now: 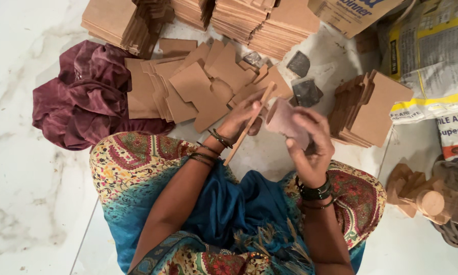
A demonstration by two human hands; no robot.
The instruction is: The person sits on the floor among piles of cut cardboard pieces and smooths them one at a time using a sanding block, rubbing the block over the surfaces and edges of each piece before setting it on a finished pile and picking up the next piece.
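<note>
Seated on a white marble floor; view from above.

Left hand: fingers closed on a thin brown fibreboard piece, held edge-on. Its long axis runs diagonally, from near-left by the wrist up to far-right past the fingertips.

Right hand: fingers wrapped round a folded pad of pinkish-brown sandpaper. The pad is pressed against the right face of the fibreboard piece, so it lies just left of and slightly beyond the right palm. Both hands are equally close to the contact point; the two things touch between them.

Counted:
- one piece held, one pad held.
- loose flat cut-outs of the same brown board, fanned on the floor just beyond the hands; too overlapped to count, well over ten.
- one leaning stack of cut-outs to the right of the hands.
- several taller board stacks along the far edge; number unclear.
- two dark grey abrasive squares on the floor between the fan and the right stack.
- one crumpled maroon cloth at far left.
- printed sacks at far right, at least two.
- round wooden parts at near right; partly cut off, count not possible.
</note>
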